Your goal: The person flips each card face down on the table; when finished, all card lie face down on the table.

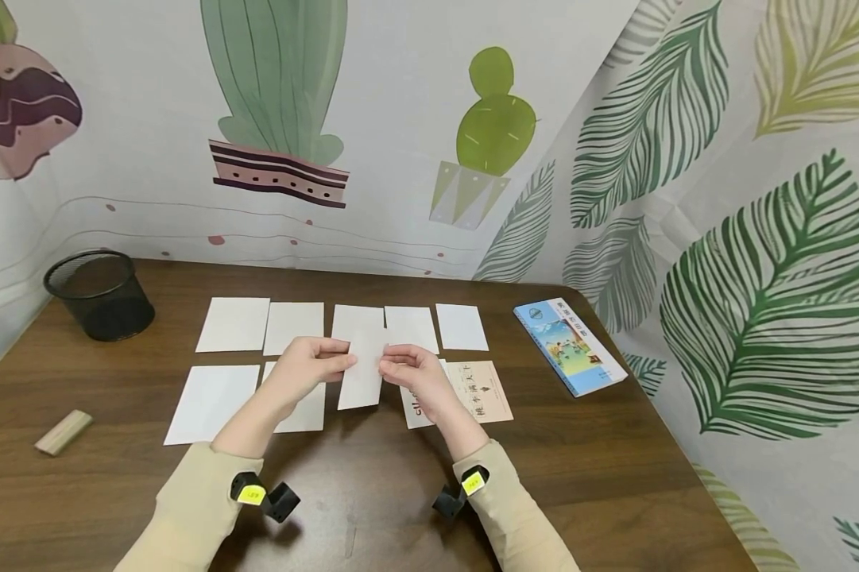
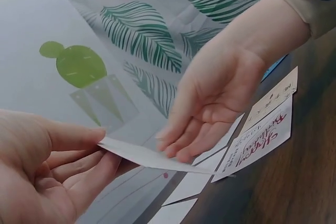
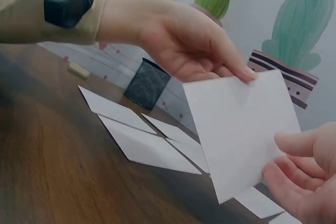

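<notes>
We see a blank white card (image 1: 361,377) held up above the table (image 1: 372,485), between our two hands. Our left hand (image 1: 306,372) pinches its left edge, thumb on the near face and fingers behind. Our right hand (image 1: 420,377) is at the right edge with its fingers loosely bent; we cannot tell whether they grip the card or only lie beside it. The hands are apart, with the card's width between them.

Beyond it we have a back row (image 1: 232,326) of five white cards on the table, the middle one partly hidden by the card we hold. Nearer us, two white cards (image 1: 211,405) lie on the left, one partly covered by our left hand. On the right, a birthday card (image 2: 257,140) with red lettering lies partly under our right hand in the head view, just beside a beige card (image 1: 489,389).

To the far right we see a blue-edged book (image 1: 568,345); on the left, a black mesh basket (image 1: 118,318) and, nearer us, a small wood block (image 1: 63,433)
</notes>
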### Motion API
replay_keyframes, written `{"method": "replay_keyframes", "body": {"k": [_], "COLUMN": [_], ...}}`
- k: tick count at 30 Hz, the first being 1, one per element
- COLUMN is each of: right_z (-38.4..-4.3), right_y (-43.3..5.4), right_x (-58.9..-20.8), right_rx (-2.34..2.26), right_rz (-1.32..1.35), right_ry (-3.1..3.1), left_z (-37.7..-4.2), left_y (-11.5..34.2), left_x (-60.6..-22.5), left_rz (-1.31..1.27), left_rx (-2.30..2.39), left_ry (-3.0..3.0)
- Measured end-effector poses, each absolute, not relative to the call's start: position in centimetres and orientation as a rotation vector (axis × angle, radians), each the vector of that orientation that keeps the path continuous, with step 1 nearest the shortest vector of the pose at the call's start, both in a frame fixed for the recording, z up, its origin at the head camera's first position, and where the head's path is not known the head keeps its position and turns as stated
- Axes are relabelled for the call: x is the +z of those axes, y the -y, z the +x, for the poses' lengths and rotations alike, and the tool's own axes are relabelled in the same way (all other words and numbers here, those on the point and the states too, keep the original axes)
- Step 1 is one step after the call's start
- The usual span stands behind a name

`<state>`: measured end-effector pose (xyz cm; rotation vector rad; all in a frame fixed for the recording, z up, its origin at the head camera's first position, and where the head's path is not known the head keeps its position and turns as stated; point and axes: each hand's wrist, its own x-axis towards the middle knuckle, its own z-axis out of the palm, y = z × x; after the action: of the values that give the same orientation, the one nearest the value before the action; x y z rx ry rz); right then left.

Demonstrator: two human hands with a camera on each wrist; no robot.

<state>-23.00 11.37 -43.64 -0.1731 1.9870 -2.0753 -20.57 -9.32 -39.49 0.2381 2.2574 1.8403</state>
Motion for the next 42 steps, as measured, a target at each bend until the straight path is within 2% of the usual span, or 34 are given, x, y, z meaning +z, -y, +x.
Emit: {"method": "replay_keyframes", "body": {"k": [6, 22, 42], "right_z": [-23.5, -23.8, -23.4], "right_y": [-12.2, -12.7, -12.5], "right_x": [-44.0, -44.5, -44.8], "right_rx": [-2.044, -1.817, -1.571], "right_rz": [-0.043, -0.013, 0.026], "right_ry": [-2.095, -2.144, -2.385], "left_z": [-20.9, -21.9, -21.9], "left_y": [9.7, 10.8, 11.0], "left_x": [-40.1, -43.5, -43.8], "left_rz": [0.200, 0.036, -0.058], "left_rx": [1.828, 1.751, 1.762], "left_ry": [-2.239, -2.231, -2.196]}}
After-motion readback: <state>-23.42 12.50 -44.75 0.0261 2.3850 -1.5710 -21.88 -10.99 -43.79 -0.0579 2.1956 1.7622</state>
